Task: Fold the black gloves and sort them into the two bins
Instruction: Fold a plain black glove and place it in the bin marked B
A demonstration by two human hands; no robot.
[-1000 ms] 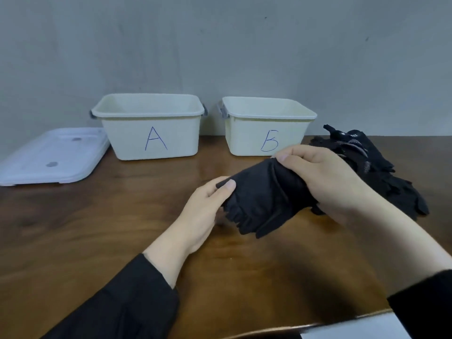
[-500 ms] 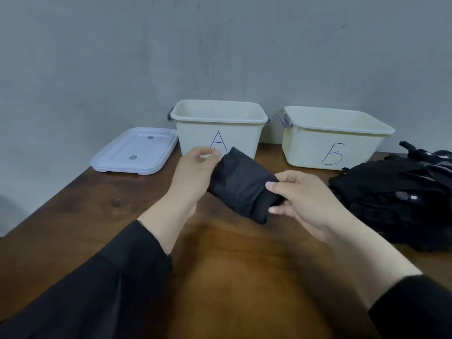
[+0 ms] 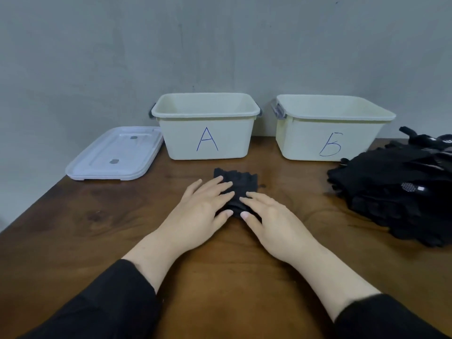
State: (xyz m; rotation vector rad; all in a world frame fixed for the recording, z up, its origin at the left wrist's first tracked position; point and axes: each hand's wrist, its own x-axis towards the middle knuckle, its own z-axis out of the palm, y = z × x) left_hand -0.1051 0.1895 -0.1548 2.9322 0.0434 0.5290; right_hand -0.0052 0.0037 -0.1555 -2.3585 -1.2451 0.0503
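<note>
My dark wooden table (image 3: 73,241) carries two cream bins against the grey wall: the bin marked A (image 3: 206,127) at centre and the bin marked Б (image 3: 329,129) to its right, standing apart. A white lid (image 3: 115,154) lies flat just left of bin A. A single black glove (image 3: 238,185) lies flat in front of bin A, under my fingers. A heap of black gloves (image 3: 401,189) sits at the right edge.

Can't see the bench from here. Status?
Left hand and right hand flat, pressing the glove on the table. Bin A close behind it. Nothing in the way.
</note>
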